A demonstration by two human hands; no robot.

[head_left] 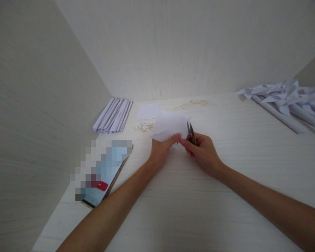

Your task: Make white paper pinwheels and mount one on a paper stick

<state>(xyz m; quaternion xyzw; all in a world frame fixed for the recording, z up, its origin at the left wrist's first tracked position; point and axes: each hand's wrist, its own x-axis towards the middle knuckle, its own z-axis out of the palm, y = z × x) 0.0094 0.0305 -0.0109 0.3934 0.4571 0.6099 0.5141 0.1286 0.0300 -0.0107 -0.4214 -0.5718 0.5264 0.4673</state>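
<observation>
While in grip [161, 150], paper [170, 125] beside snips [191, 134]

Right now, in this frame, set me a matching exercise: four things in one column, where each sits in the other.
Things:
1. paper sheet
2. small scissors
3. stack of folded paper strips
4. phone

Places:
A. lying at the near left of the table
B. held in the right hand
C. lying at the far left of the table
D. pinched at its edge by the left hand

Pairs: 1-D, 2-B, 3-C, 4-A
</observation>
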